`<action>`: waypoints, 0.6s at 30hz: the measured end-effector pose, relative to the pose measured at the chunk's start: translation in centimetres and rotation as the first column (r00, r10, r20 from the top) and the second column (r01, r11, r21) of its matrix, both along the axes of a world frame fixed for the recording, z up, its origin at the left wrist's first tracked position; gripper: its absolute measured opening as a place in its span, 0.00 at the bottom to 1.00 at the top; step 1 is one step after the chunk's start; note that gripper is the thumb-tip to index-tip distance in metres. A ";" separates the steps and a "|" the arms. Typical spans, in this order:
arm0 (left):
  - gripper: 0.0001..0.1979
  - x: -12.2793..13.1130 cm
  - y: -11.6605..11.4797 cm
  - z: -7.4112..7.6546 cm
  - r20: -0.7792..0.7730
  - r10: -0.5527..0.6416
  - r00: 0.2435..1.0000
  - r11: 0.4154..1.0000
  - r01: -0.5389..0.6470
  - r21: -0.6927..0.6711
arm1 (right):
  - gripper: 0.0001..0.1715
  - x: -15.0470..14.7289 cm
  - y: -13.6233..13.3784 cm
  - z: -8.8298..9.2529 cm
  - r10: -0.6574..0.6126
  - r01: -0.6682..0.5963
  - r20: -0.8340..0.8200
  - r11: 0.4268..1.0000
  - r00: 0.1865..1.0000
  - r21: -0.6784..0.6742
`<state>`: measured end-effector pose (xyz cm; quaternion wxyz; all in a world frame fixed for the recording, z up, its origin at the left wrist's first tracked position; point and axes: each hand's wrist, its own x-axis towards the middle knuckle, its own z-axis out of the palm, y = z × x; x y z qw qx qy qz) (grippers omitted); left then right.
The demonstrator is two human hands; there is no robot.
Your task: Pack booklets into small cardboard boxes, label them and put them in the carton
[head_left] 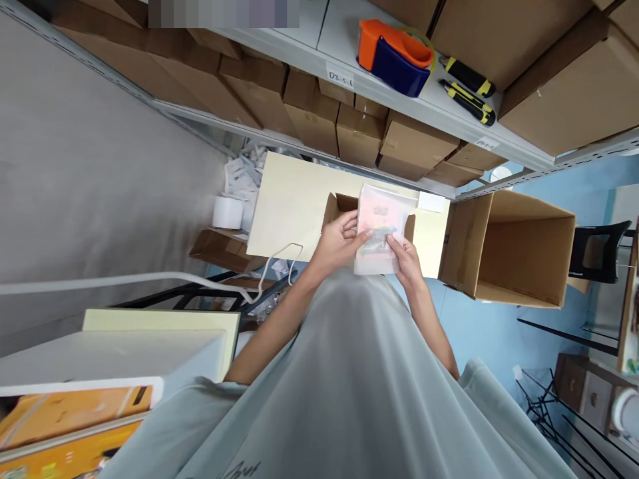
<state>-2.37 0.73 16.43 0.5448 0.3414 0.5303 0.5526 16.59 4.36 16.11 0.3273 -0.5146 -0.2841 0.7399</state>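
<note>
A translucent plastic packet (pixel 382 213) with pinkish contents is held up in front of my body. My left hand (pixel 339 243) grips its left side, the thumb lying across the front face. On the packet's right side, my right hand (pixel 405 259) pinches it with the thumb on the front. What exactly is inside the packet cannot be made out. Behind it, a small open cardboard box (pixel 331 211) stands on a cream-coloured tabletop (pixel 284 199), mostly hidden by the packet and my left hand.
A large open carton (pixel 519 249) stands right of the table. Above, a metal shelf (pixel 309 56) carries an orange-and-blue tape dispenser (pixel 397 58) and two utility knives (pixel 469 90). Cardboard boxes (pixel 362 133) line the level below. A white roll (pixel 227 212) and crumpled paper (pixel 244 176) are at left.
</note>
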 end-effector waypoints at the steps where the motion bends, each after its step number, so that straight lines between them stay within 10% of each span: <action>1: 0.39 0.0 0.0 -0.4 0.019 -0.015 1.000 1.000 0.015 -0.008 | 0.30 -0.1 0.0 0.0 0.000 0.000 0.014 1.000 1.000 0.013; 8: 0.52 -2.1 0.9 -2.0 -0.261 0.055 0.964 0.996 -0.036 0.076 | 0.28 0.4 0.9 1.0 0.095 -0.203 0.342 0.933 0.935 0.297; 12: 0.54 -4.9 2.6 0.4 -0.654 0.024 0.756 0.964 0.156 0.215 | 0.21 1.6 2.3 2.3 0.158 -0.547 0.644 0.695 0.749 0.466; 15: 0.35 -6.2 3.9 2.1 -0.781 -0.097 0.618 0.888 0.408 0.213 | 0.20 1.9 3.8 3.6 0.153 -0.767 0.810 0.458 0.566 0.450; 18: 0.18 -6.7 5.0 2.5 -0.832 -0.129 0.539 0.842 0.503 0.195 | 0.22 1.4 5.6 4.4 0.102 -0.869 0.904 0.338 0.415 0.361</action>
